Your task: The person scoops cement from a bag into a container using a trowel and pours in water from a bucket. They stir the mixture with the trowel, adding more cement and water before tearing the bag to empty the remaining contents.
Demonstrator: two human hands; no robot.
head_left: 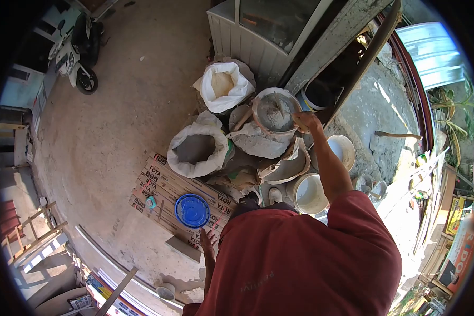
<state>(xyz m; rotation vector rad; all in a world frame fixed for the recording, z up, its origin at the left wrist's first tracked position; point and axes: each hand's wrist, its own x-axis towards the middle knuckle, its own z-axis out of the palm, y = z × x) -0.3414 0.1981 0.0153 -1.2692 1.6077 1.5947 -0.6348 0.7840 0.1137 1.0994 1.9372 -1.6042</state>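
Observation:
My right hand [306,121] is closed at the right rim of a round bucket [257,111], around what looks like the handle of a trowel [280,108]. The trowel's grey blade rests in grey powder inside the bucket. Below the bucket is a crumpled, powder-dusted sack [263,143]. My left hand [207,240] hangs low with its fingers apart, holding nothing. It is just below a round blue plastic lid or shallow tub [192,210], which lies on flattened printed cardboard [158,184].
Open sacks of grey powder [220,162] and pale material [242,95] stand around the bucket. Two pale buckets [348,150] [321,206] are by my right arm. A small teal roll [151,202] lies on the cardboard. A scooter [79,60] stands far left.

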